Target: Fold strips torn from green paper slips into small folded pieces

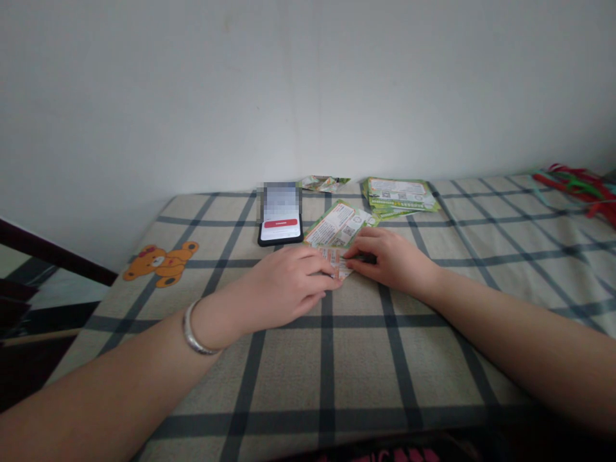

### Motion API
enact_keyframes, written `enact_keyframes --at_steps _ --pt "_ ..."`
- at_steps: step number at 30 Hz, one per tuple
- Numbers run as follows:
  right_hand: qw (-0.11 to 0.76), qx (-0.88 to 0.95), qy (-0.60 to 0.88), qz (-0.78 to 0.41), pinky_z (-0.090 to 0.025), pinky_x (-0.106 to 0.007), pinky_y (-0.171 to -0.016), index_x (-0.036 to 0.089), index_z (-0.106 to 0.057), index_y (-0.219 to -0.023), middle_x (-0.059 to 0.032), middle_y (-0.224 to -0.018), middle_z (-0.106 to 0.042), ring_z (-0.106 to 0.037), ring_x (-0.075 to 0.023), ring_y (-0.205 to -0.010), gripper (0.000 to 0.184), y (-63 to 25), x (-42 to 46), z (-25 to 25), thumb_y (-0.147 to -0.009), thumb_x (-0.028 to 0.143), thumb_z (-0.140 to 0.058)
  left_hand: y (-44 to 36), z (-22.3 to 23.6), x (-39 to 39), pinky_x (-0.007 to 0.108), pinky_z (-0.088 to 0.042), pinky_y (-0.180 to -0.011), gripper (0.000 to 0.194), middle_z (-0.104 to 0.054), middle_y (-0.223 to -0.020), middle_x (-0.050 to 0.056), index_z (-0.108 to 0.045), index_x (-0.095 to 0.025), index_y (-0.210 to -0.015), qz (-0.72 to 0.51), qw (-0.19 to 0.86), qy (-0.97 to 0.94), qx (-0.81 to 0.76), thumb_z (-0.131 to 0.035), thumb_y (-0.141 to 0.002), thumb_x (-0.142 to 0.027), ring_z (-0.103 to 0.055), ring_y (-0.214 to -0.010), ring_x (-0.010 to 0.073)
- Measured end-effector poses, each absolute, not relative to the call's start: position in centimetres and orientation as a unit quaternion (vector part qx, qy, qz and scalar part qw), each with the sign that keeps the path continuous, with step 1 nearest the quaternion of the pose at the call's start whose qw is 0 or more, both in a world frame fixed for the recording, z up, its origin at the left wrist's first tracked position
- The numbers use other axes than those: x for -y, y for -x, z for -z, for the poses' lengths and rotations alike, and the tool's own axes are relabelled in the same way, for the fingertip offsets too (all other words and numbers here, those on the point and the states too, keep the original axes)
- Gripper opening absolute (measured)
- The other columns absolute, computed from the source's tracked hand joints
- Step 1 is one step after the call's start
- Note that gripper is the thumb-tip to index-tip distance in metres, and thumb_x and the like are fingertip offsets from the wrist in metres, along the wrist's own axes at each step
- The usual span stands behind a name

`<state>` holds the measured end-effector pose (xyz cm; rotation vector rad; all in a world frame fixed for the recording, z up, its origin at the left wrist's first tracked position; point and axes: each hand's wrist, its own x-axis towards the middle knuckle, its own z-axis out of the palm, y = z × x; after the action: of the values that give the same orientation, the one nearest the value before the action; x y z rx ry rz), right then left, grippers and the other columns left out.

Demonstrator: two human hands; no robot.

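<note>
A green-and-white printed paper point(332, 226) with a small QR code lies flat on the cloth, its near end folded over towards me. My left hand point(293, 282), a silver bangle on its wrist, has its fingers closed on the left side of the folded end. On the right side of the same paper, my right hand point(380, 256) pinches the edge between thumb and fingers. Part of the folded end is hidden under my fingers. Just beyond my left hand lies a black phone point(280, 241) with its screen lit and a red button showing.
A stack of similar printed papers point(399, 194) lies at the back right. Near the wall point(308, 90) is a crumpled or folded paper piece point(325, 184). Red and green items point(582, 186) lie far right. A bear picture point(162, 263) marks the checked tablecloth point(289, 372).
</note>
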<state>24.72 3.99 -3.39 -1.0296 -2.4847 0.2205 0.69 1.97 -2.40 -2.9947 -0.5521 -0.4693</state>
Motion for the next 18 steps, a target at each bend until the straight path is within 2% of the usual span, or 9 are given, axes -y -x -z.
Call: enact_keyframes --at_steps 9,14,18 --pt "0.2 0.905 0.37 -0.06 -0.045 -0.029 -0.071 0.017 -0.07 -0.091 -0.0051 -0.086 -0.063 -0.058 -0.0171 -0.081 0.014 -24.73 -3.66 2.97 -0.088 0.025 -0.059 -0.48 2.47 -1.87 0.04 -0.048 -0.096 0.03 -0.066 -0.119 0.001 -0.06 -0.019 -0.119 0.143 0.016 0.969 0.2 -0.054 -0.09 -0.018 -0.055 -0.108 0.021" --pt "0.18 0.918 0.349 -0.056 -0.047 -0.033 -0.079 0.018 -0.07 -0.103 -0.0073 -0.096 -0.065 -0.06 -0.0205 -0.09 0.024 -25.36 -3.67 2.77 -0.084 0.034 -0.066 -0.46 2.77 -1.76 0.04 -0.046 -0.1 0.03 -0.065 -0.12 0.002 -0.058 -0.017 -0.121 0.134 0.035 0.97 0.201 -0.053 -0.091 -0.02 -0.052 -0.111 0.0219" --pt "0.178 0.925 0.335 -0.019 -0.047 -0.033 -0.081 0.021 -0.071 -0.106 -0.0064 -0.098 -0.067 -0.06 -0.0197 -0.091 0.024 -25.56 -3.78 2.73 -0.09 0.035 -0.06 -0.56 2.86 -1.63 0.042 -0.046 -0.1 0.031 -0.064 -0.118 0.003 -0.058 -0.016 -0.12 0.129 0.068 0.969 0.2 -0.054 -0.09 -0.02 -0.052 -0.111 0.0236"
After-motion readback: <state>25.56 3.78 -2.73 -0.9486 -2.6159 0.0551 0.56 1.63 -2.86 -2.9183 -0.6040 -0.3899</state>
